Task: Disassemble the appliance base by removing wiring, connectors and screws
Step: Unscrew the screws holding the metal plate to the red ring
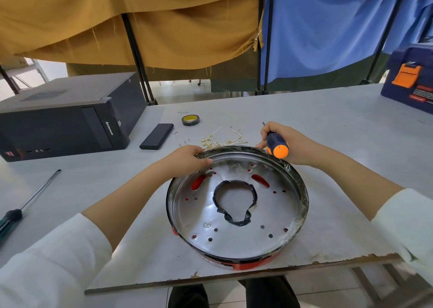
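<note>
A round metal appliance base (236, 239) lies on the table near its front edge, hollow side up, with a black-taped centre opening (235, 202) and red plastic showing through its slots. My left hand (187, 157) grips the base's far left rim. My right hand (285, 143) holds a blue and orange screwdriver (277, 146) at the far right rim, its tip pointing away. A heap of loose wires with brass connectors (220, 140) lies just behind the base. A few small screws (185, 141) lie to its left.
A black computer tower (63, 118) lies at the back left. A black flat box (157, 136) and a roll of tape (191, 120) lie behind the wires. A long screwdriver (25, 205) lies at the left. A blue toolbox (410, 80) stands at the back right.
</note>
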Demonstrator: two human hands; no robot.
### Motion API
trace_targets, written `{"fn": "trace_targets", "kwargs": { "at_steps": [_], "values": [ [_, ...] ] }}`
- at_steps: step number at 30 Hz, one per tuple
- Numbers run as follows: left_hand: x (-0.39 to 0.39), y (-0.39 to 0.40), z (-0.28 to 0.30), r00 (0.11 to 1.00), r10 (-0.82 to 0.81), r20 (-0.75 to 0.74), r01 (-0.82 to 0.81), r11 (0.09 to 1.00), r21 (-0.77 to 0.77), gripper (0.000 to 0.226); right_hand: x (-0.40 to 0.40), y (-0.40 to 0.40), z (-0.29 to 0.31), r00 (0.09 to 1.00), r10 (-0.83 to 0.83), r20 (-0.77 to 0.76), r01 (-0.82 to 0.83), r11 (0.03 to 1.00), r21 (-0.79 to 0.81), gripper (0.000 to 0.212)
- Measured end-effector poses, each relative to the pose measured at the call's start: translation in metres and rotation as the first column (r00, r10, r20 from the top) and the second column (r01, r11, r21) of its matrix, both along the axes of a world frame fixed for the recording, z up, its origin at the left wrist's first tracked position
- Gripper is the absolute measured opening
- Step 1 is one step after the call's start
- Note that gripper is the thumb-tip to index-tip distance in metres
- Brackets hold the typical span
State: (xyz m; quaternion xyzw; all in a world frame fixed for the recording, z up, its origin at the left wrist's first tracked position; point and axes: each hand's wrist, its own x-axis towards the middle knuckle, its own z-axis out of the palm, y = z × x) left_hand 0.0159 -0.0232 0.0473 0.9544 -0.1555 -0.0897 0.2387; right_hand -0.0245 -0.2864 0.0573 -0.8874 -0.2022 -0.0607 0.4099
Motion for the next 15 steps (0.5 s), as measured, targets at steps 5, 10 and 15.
{"fn": "trace_targets", "kwargs": {
  "at_steps": [5,10,15],
  "values": [
    [0.0032,-0.0081,0.0041,0.998,-0.011,0.057,0.009,0.999,0.035,0.03,-0.0032,-0.0007,0.004,1.0,0.006,-0.007,-0.006,0.999,0.052,0.027],
    [0.0034,-0.0061,0.0033,0.995,-0.019,0.101,0.015,0.999,0.047,0.027,-0.006,0.0018,0.0068,1.0,0.011,-0.017,-0.01,0.997,0.08,0.021],
    [0.0025,-0.0018,0.001,0.991,0.02,0.133,-0.023,1.0,0.016,0.019,-0.0079,0.0066,0.0072,0.999,0.012,-0.052,-0.006,0.994,0.113,0.02]
  ]
}}
